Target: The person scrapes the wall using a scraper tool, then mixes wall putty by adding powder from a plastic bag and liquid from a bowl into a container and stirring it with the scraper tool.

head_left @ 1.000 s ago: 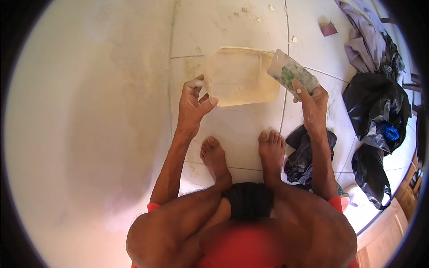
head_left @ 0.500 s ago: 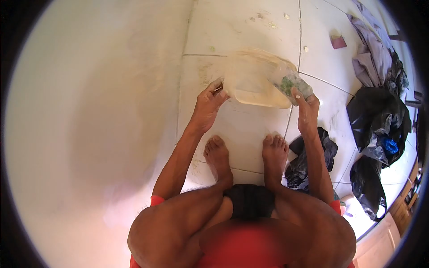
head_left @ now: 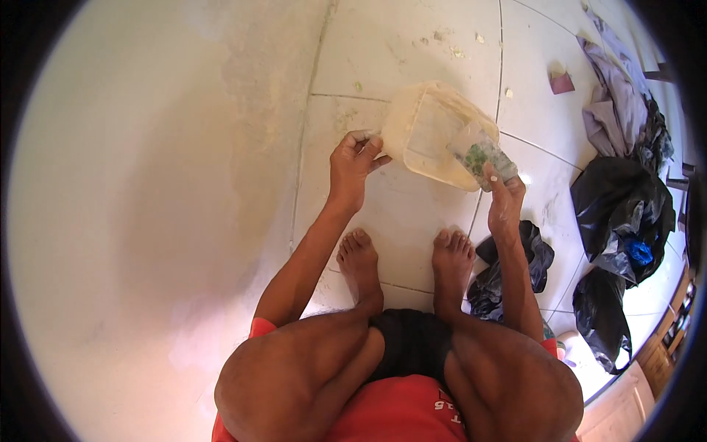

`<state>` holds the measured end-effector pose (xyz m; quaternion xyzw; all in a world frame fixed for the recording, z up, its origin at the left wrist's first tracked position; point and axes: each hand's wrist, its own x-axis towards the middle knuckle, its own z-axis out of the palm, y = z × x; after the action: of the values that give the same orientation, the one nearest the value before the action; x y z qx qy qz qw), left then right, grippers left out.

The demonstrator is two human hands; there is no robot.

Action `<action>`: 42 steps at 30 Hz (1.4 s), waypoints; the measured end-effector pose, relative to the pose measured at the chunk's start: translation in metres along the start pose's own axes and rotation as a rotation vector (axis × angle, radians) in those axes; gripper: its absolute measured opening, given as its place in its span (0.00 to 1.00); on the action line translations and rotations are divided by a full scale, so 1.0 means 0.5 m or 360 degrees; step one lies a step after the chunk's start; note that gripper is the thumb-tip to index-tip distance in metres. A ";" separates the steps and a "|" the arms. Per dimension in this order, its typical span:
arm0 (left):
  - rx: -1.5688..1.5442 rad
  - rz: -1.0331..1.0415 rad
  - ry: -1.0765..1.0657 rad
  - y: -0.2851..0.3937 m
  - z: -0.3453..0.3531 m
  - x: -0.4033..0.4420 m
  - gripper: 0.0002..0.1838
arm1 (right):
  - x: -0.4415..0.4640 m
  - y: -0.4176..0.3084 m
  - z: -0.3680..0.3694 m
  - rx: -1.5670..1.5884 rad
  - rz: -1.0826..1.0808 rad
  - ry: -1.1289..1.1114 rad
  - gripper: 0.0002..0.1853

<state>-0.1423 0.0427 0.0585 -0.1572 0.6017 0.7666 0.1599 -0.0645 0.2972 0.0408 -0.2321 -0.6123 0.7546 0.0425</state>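
at upper centre, a tilted tub point(head_left: 401, 129), contents unclear, is pinched by fingers of the left hand point(head_left: 353, 166). at its right side, a green-marked card point(head_left: 479, 153) is pinched by the right hand point(head_left: 507, 197).

The tub point(head_left: 436, 136) was of cloudy, translucent plastic, the flat piece point(head_left: 480, 152) smeared and matt, the floor tiles point(head_left: 401, 214) smooth and faintly glossy, the black bag point(head_left: 615, 195) shiny, crinkled plastic, the greyish cloth point(head_left: 610, 110) matt and creased.
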 end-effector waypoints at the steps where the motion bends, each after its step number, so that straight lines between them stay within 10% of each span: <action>1: 0.0000 0.0005 0.0001 -0.001 -0.002 0.011 0.16 | -0.001 0.000 0.000 0.0002 -0.0003 -0.0002 0.18; 7: 0.0053 -0.0388 0.0122 0.001 0.027 0.120 0.16 | -0.006 0.005 0.010 0.0032 0.0000 0.0075 0.18; 9: 0.0285 0.0031 -0.0085 -0.004 0.036 0.157 0.22 | -0.010 0.009 0.009 0.0044 0.0029 0.0049 0.18; 24: 0.0272 0.0345 -0.0224 0.001 0.065 0.008 0.52 | -0.014 -0.007 0.031 0.0079 0.0058 0.0056 0.21; 42: 0.0376 0.0425 -0.0465 0.028 0.087 0.091 0.48 | -0.012 -0.058 0.032 -0.0068 0.0245 -0.0045 0.19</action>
<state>-0.1913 0.0843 0.0607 0.0562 0.6731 0.7199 0.1598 -0.0719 0.2878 0.0725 -0.2686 -0.6091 0.7457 -0.0293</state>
